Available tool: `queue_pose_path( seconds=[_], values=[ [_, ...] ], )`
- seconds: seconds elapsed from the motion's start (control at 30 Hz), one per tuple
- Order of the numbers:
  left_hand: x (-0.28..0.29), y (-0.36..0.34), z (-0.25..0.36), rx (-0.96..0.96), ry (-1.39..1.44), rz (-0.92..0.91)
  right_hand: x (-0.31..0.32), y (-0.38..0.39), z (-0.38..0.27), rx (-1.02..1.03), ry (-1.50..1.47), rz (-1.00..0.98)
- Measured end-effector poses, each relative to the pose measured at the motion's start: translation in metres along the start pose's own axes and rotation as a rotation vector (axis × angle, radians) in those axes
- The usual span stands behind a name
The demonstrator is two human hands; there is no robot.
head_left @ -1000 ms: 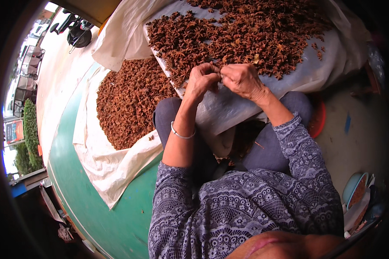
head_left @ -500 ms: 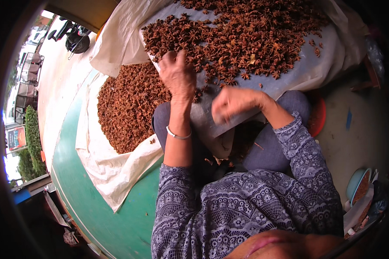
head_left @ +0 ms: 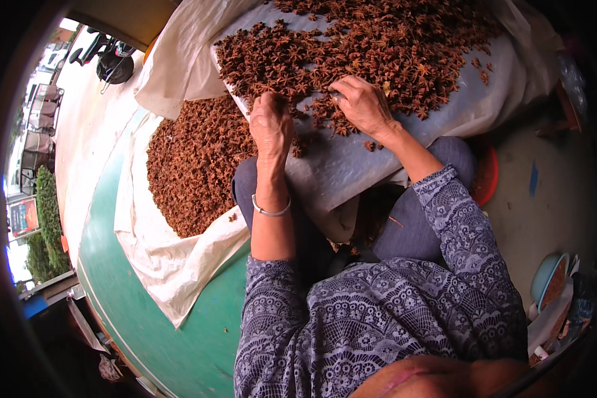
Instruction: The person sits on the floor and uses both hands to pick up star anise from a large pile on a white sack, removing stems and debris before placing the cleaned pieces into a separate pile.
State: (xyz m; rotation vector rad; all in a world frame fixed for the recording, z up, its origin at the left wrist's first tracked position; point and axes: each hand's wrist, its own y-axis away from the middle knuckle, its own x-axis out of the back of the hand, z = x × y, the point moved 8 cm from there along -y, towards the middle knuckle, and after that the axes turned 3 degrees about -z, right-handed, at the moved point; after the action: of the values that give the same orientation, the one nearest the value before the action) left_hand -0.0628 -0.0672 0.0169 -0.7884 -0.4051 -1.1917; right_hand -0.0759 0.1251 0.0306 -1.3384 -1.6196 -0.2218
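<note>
Dried brown star anise [head_left: 391, 46] is spread over a plastic sheet [head_left: 378, 172] on a raised surface before my knees. My left hand [head_left: 270, 121] is at the near left edge of this spread, fingers curled down by the pods, their tips hidden. My right hand [head_left: 359, 105] is to its right, over the pods, thumb and fingers closed; whatever is between them is too small to make out. A silver bangle [head_left: 269, 210] circles my left wrist. A larger, denser heap of anise [head_left: 189, 169] lies lower left on a pale cloth [head_left: 166, 278].
A green floor [head_left: 132, 312] extends around the pale cloth. A red basin [head_left: 486, 174] sits beside my right knee, and a blue bowl [head_left: 549, 278] stands at lower right. A scooter [head_left: 113, 60] is parked at upper left beyond the paved ground.
Both hands were together one second ago, then parted. My left hand moved up-left, then slightly down. My right hand dropped, then rose over the pods.
</note>
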Motion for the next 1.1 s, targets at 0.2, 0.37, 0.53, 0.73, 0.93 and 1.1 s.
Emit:
queue_pose_path(
  seconds=[0.2,0.37,0.53,0.73,0.93,1.1],
  values=[
    [-0.002,-0.009,-0.006,0.212,0.291,-0.181,-0.042,-0.031,-0.003,0.172,0.186,0.026],
    [0.015,-0.009,-0.007,0.175,-0.088,-0.076,-0.059,-0.05,-0.008,0.299,0.343,0.009],
    [-0.004,-0.021,-0.037,0.265,0.316,-0.106,-0.048,-0.059,-0.003,0.13,0.096,-0.064],
    [-0.021,-0.025,0.001,0.248,0.671,-0.308,-0.036,-0.064,-0.036,0.053,-0.17,-0.145],
    [-0.017,-0.02,0.014,0.107,0.678,-0.261,-0.019,-0.075,-0.042,0.116,-0.013,-0.391],
    [-0.006,-0.007,0.063,-0.455,0.185,0.028,-0.021,-0.066,-0.01,-0.046,-0.158,-0.555]
  ],
)
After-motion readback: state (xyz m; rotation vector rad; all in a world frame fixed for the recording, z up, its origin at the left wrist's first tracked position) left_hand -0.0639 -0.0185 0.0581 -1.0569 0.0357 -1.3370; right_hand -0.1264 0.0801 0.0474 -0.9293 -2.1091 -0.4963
